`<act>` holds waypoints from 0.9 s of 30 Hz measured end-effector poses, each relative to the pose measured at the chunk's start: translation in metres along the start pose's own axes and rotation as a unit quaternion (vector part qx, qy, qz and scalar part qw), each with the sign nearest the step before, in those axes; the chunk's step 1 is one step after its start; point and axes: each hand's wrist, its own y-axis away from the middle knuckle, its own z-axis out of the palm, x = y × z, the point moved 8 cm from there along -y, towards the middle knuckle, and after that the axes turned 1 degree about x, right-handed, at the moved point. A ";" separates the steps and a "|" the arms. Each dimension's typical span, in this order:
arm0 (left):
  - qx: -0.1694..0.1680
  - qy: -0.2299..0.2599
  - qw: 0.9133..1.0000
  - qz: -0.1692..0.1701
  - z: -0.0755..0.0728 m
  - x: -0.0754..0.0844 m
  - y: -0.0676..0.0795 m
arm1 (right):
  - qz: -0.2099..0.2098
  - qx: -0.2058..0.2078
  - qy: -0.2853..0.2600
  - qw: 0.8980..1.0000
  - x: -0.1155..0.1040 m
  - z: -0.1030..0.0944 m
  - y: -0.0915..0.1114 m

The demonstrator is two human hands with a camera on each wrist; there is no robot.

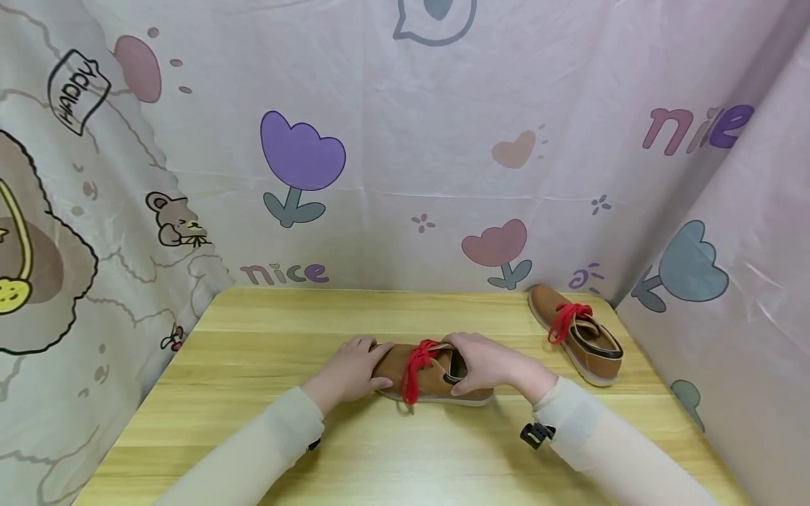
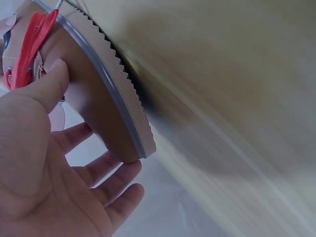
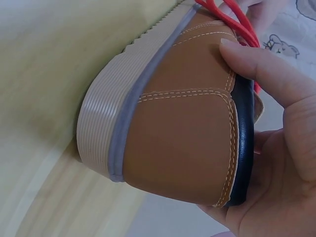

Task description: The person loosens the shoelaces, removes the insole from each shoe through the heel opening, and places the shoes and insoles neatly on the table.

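At the nine o'clock end of the near shoe (image 1: 436, 379), left hand (image 1: 344, 372): thumb on the near side of the toe, fingers bent round the tip and far side, held apart only by the toe they clasp.
Near shoe: brown, sole down mid-way across the wooden tabletop (image 1: 285, 316), toe to nine o'clock, heel to three; the step in hand looks like steadying or setting its position with both hands.
Red laces (image 1: 418, 362): tied in a bow, ends drooping down the near side toward seven o'clock.
Right hand (image 1: 486, 362): at three o'clock on the shoe, gripping the collar, thumb outside on the near wall; the other fingers are partly hidden, so how deep they reach cannot be told.
Far shoe (image 1: 573, 343): matching, between two and three o'clock from the near one, toe to eleven, heel to five, untouched. Bringing the pair side by side would probably call for an even two-handed lift and a clockwise turn of the near shoe.
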 end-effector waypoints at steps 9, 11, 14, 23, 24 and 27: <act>0.006 -0.011 1.000 -0.010 -0.002 -0.004 0.013 | -0.005 -0.008 -0.014 1.000 -0.008 0.004 -0.004; 0.007 -0.008 1.000 -0.011 -0.003 -0.004 0.015 | -0.008 -0.007 -0.011 1.000 -0.009 0.004 -0.005; 0.007 -0.003 1.000 -0.015 -0.003 -0.005 0.017 | -0.012 -0.006 -0.005 1.000 -0.011 0.005 -0.005; 0.009 -0.003 1.000 -0.013 -0.004 -0.007 0.024 | -0.010 -0.005 -0.004 1.000 -0.014 0.008 -0.005; 0.010 -0.002 1.000 -0.013 -0.004 -0.007 0.025 | -0.012 -0.004 -0.002 1.000 -0.015 0.009 -0.005; 0.013 0.000 1.000 -0.010 -0.006 -0.008 0.027 | -0.017 -0.001 0.000 1.000 -0.015 0.009 -0.005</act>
